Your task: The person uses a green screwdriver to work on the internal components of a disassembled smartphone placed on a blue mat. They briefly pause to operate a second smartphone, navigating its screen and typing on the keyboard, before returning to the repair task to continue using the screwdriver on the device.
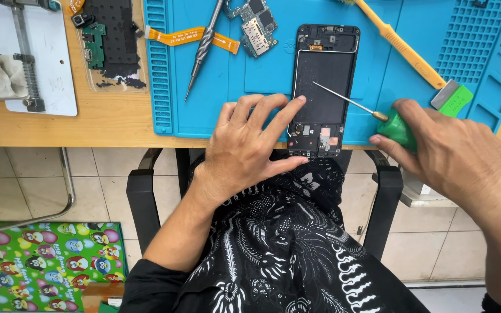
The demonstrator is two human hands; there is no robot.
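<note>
Opened phone (325,87) lying on blue mat (215,98) at near table edge. Left hand (247,145) spread flat, empty, fingertips pressing phone's left side. Right hand (447,153) clasping green-handled screwdriver (372,113), tip resting on phone's middle. Circuit board (253,23) far, beyond phone.

The right hand (445,153) hides most of the screwdriver's green handle (398,128), the top edge cuts off the circuit board (253,23), the orange tool (401,49) and the metal driver (204,49), and the phone's (323,87) small parts are too tiny to tell.
</note>
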